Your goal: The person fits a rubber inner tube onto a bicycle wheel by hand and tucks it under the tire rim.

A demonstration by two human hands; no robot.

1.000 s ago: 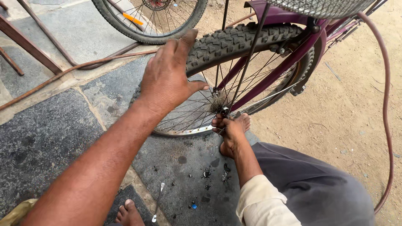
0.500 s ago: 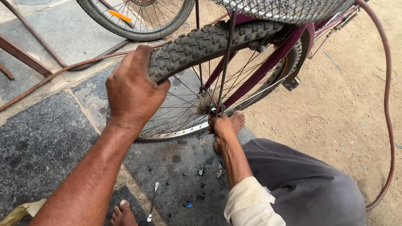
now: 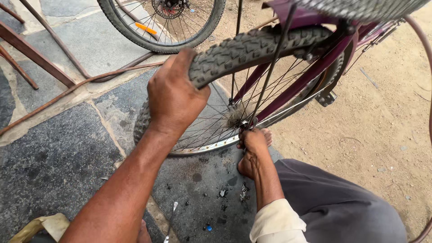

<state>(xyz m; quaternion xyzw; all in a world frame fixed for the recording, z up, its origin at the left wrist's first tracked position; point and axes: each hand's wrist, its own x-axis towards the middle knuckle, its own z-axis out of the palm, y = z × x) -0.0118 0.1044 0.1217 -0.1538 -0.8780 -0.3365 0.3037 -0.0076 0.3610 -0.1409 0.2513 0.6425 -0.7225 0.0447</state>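
Rubber tread of the rear tyre (image 3: 252, 47) sits under our left hand (image 3: 175, 96), whose fingers are clenched over the top of it. We note the wheel stands upright on the grey stone paving (image 3: 49, 162), mounted in the purple bicycle frame (image 3: 310, 72). Our right hand (image 3: 253, 143) is closed at the hub, by the axle, but we cannot tell what it pinches there. Small dark bits and a thin metal tool (image 3: 171, 216) lie on the paving just below the rim. A second wheel (image 3: 164, 24) stands beyond, near a brown hose (image 3: 81, 85).
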